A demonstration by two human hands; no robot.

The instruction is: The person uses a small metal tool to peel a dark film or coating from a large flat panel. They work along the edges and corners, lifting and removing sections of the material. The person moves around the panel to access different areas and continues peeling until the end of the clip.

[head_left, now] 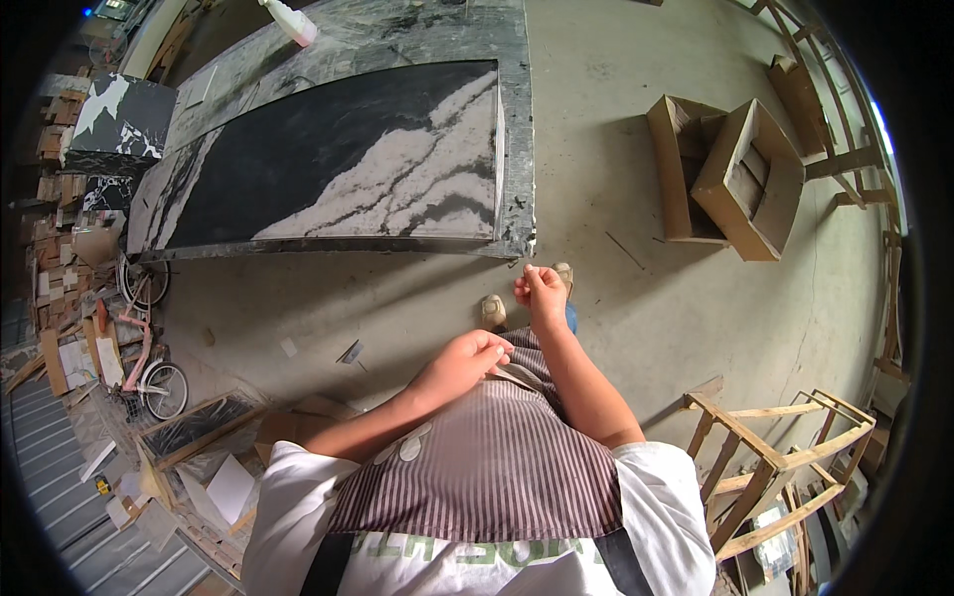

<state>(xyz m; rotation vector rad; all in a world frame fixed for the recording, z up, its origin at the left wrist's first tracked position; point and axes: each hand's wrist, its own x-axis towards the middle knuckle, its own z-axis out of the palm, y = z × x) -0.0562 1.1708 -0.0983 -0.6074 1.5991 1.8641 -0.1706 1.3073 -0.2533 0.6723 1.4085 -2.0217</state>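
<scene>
My left hand (471, 362) is in front of my waist, against the striped apron (477, 447). Its fingers are curled with the thumb against them, and whatever they pinch is too small to make out. Farther out and to the right, my right hand (542, 295) is raised with thumb and fingertips pressed together; I cannot tell what is between them. Beyond both hands lies a black slab with white veining (328, 149), resting on a grey-streaked worktable (516, 129). Neither hand touches the slab.
A spray bottle (291, 22) lies at the table's far edge. Cardboard boxes (760, 189) stand on the floor at right, a wooden frame (775, 457) at lower right. A pink bicycle (139, 348) and scrap (214, 487) are at left. A veined block (119, 119) adjoins the table.
</scene>
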